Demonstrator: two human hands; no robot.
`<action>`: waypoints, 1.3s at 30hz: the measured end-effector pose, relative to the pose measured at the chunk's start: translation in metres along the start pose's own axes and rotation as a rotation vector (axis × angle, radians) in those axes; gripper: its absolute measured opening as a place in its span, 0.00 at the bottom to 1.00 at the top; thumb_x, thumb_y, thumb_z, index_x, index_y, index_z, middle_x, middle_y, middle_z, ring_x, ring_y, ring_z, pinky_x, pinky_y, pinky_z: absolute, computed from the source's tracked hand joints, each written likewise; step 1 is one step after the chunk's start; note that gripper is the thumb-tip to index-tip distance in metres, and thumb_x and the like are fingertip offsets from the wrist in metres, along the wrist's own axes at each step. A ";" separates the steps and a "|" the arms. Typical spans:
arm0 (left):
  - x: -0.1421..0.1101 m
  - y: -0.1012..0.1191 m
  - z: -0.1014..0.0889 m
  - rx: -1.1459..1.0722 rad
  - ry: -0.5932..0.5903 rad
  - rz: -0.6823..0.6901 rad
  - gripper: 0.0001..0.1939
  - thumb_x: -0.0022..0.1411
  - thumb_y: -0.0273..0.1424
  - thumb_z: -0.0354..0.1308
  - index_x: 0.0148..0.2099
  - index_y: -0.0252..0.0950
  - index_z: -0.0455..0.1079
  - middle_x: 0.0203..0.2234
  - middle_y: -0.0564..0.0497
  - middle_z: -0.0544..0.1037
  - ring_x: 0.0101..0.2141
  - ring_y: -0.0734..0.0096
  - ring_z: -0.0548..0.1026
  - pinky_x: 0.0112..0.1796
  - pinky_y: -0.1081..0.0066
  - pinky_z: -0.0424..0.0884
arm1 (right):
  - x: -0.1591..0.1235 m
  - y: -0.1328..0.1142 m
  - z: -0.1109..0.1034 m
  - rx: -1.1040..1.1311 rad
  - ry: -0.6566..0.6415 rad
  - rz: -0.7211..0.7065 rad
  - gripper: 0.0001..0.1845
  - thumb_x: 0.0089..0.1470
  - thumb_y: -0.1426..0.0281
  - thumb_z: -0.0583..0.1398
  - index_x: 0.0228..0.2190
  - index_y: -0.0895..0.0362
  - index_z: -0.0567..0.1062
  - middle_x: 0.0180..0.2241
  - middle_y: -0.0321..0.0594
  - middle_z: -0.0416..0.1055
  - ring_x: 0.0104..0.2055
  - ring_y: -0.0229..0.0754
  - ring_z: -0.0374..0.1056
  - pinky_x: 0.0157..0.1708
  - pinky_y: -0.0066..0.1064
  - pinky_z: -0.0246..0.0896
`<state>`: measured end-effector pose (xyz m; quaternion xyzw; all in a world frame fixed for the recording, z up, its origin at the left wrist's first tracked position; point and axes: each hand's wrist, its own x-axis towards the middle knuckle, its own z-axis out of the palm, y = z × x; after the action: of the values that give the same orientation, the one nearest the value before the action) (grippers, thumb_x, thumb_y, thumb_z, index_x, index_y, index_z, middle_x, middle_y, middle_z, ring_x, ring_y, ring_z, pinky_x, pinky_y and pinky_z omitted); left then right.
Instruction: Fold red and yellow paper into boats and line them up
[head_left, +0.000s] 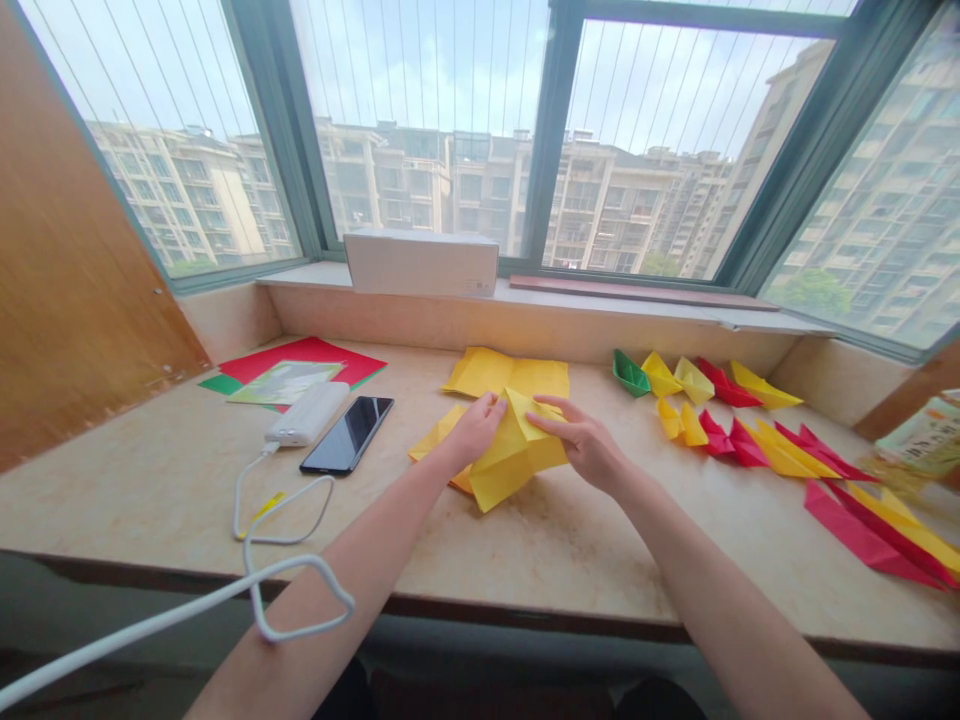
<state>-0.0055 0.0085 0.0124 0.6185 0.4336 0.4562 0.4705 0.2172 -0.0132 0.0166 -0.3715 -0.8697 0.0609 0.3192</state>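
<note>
Beyond the window panes stand pale apartment blocks, and a white box (421, 264) sits on the sill above the stone-topped table (600, 570). Near the middle of that table I have the folded yellow sheet (514, 455) raised in both hands. My left hand (480, 428) pinches it near its peak, thumb and fingertips closed on the paper; my right hand (585, 435) grips its other side, fingers spread along the fold. Behind it lies a creased yellow sheet (517, 376), and more yellow paper (437, 432) shows beside and partly under my left hand. Over on the left are red sheets (330, 352), a white power bank (307, 414) with a white cable (161, 618), and a black smartphone (347, 436). To the right, folded paper boats (726, 382) in green, yellow and red stand in rows.
</note>
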 end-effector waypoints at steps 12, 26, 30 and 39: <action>-0.010 0.016 -0.004 -0.221 -0.189 -0.024 0.23 0.58 0.46 0.60 0.45 0.32 0.73 0.29 0.47 0.79 0.28 0.69 0.76 0.29 0.73 0.69 | 0.002 -0.007 -0.001 -0.019 0.062 -0.048 0.36 0.51 0.84 0.52 0.53 0.37 0.71 0.62 0.28 0.60 0.57 0.47 0.65 0.56 0.42 0.62; -0.011 0.023 0.003 -0.173 -0.093 0.071 0.21 0.57 0.43 0.60 0.43 0.30 0.74 0.30 0.47 0.79 0.28 0.69 0.76 0.29 0.73 0.70 | 0.004 -0.014 -0.015 0.095 0.026 0.019 0.19 0.63 0.62 0.51 0.51 0.46 0.75 0.55 0.41 0.69 0.58 0.52 0.64 0.58 0.49 0.55; -0.012 0.023 0.002 -0.181 -0.111 0.054 0.20 0.58 0.43 0.60 0.44 0.30 0.73 0.32 0.46 0.80 0.30 0.68 0.76 0.30 0.72 0.71 | 0.008 -0.015 -0.006 0.117 0.126 0.144 0.22 0.57 0.61 0.59 0.53 0.47 0.71 0.50 0.41 0.73 0.51 0.50 0.70 0.52 0.43 0.63; -0.013 0.023 0.006 -0.201 -0.108 -0.019 0.20 0.58 0.47 0.58 0.39 0.35 0.67 0.25 0.52 0.76 0.23 0.72 0.74 0.25 0.74 0.69 | 0.007 -0.008 0.003 0.089 0.122 0.187 0.24 0.56 0.60 0.61 0.55 0.45 0.70 0.37 0.39 0.75 0.38 0.46 0.72 0.40 0.37 0.66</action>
<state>0.0000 -0.0096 0.0317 0.5876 0.3655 0.4590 0.5572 0.2073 -0.0138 0.0205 -0.4395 -0.8066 0.1062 0.3807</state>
